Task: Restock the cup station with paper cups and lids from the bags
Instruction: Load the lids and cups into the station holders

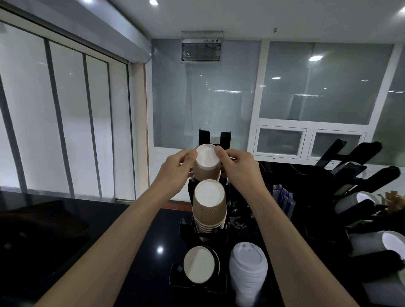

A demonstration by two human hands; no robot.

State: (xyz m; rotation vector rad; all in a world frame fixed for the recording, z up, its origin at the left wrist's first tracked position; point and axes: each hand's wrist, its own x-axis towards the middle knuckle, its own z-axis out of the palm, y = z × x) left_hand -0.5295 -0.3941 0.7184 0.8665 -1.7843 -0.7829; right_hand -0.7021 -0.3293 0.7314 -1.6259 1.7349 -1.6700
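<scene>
Hands: L [175,167] + R [238,168] fingers grip ribbed brown paper cup [206,162] | rack [225,137] black

Both bare forearms reach forward and converge, the left hand [175,167] and right hand [238,167] facing each other with thumbs up and fingers [228,153] curled inward

We see recessed white ceiling spotlights [153,2] glaring brightly, mirrored on the glossy black countertop [131,241]; edges bend and soften under wide-angle distortion.
</scene>
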